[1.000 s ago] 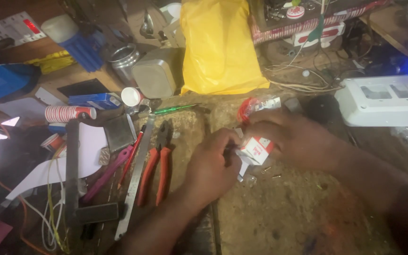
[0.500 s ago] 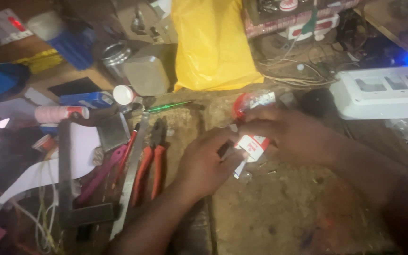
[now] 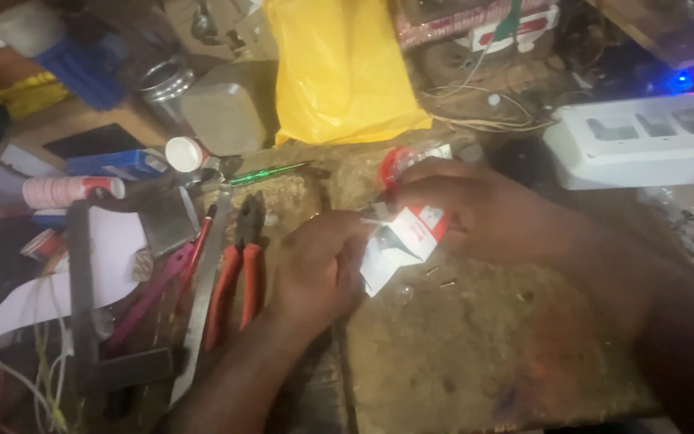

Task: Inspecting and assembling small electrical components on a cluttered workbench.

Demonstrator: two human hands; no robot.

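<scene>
A small white and red carton [image 3: 402,241] is held over the worn wooden bench [image 3: 475,354] between both hands. My left hand [image 3: 315,269] grips its lower left end. My right hand [image 3: 475,209] pinches its upper right end, with crumpled red and clear wrapping [image 3: 399,158] just behind the fingers. The part of the carton inside the fingers is hidden.
Red-handled pliers [image 3: 238,269], a pink-handled tool [image 3: 154,289] and a metal rule [image 3: 202,301] lie left of my hands. A yellow plastic bag [image 3: 339,68] stands at the back, a white power strip [image 3: 644,137] at right. A green screwdriver [image 3: 271,171], tape rolls and wires clutter the left.
The view has shifted slightly. Both hands stay on the carton and have turned it a little; the carton now sits lower between them.
</scene>
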